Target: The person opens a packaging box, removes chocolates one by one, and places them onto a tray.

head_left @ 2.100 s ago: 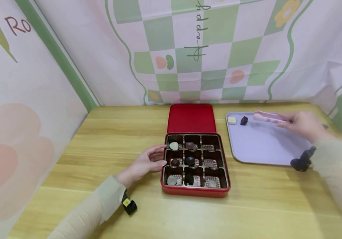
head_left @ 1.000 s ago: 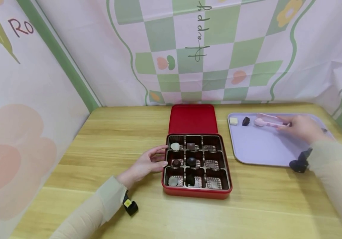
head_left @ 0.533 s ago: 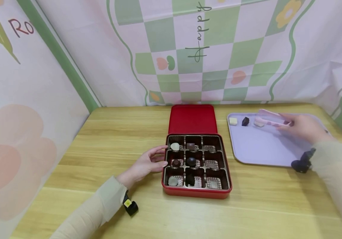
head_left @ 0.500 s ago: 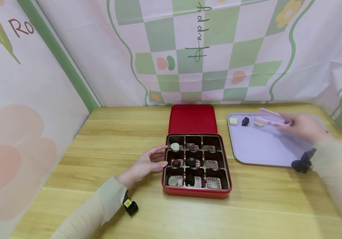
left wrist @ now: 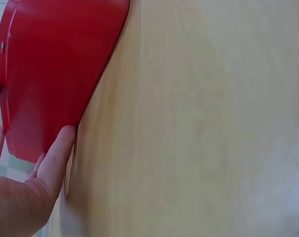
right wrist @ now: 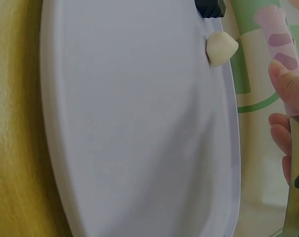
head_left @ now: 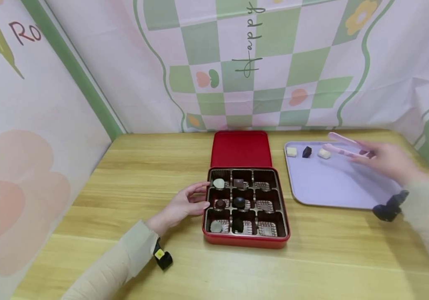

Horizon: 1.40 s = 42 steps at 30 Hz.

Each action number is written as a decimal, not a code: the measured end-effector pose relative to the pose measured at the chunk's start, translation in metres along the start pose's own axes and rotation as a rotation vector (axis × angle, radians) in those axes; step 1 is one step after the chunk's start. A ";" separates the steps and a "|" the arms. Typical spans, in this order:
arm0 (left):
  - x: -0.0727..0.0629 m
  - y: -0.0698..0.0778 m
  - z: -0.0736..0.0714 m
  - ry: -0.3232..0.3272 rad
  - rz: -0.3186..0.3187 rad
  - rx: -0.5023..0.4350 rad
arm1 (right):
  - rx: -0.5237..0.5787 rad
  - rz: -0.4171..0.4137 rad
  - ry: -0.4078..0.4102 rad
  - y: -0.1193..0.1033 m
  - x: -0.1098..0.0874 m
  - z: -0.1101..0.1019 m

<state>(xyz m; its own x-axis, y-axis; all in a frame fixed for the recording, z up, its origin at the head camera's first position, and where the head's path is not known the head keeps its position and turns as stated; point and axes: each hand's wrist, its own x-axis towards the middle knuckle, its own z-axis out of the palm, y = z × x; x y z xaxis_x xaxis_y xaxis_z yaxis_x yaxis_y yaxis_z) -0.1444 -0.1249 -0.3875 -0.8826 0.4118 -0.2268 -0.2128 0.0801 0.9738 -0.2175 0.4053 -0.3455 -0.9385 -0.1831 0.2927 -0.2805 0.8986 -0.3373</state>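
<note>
My right hand holds pink tongs, their arms spread with nothing between the tips. They hover over the back of a lilac tray. A rounded white chocolate lies on that tray right by the lower tip. To its left are a dark chocolate and a square white one. My left hand touches the left side of a red tin with extended fingers. In the left wrist view its thumb lies against the red wall.
The tin has nine-part style compartments; several chocolates sit in the left and middle columns, among them a dark ball. Its red lid lies back behind it. A wooden table carries everything, with a printed curtain behind.
The tongs came down on the tray, then spread and rose away to the right. The rounded white chocolate, earlier covered by their tips, now lies exposed on the tray. The left hand stays put.
</note>
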 end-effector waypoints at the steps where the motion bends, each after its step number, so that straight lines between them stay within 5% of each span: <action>1: 0.000 0.000 0.000 0.000 0.000 0.001 | 0.001 -0.009 0.008 0.000 -0.001 0.000; 23: 0.003 0.000 -0.002 -0.001 -0.005 0.004 | -0.009 -0.053 0.039 -0.030 -0.006 -0.006; 34: 0.003 0.000 -0.002 -0.005 -0.007 -0.004 | -0.049 -0.045 -0.023 -0.057 -0.002 -0.010; 42: 0.002 -0.002 -0.002 -0.004 -0.003 -0.009 | 0.022 -0.190 0.002 -0.082 0.002 -0.001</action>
<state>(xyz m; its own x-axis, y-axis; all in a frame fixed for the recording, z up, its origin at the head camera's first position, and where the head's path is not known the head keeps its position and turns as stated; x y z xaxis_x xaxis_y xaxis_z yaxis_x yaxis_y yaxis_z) -0.1464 -0.1261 -0.3897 -0.8802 0.4156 -0.2293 -0.2191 0.0729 0.9730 -0.1965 0.3317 -0.3164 -0.8678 -0.3482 0.3546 -0.4572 0.8391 -0.2948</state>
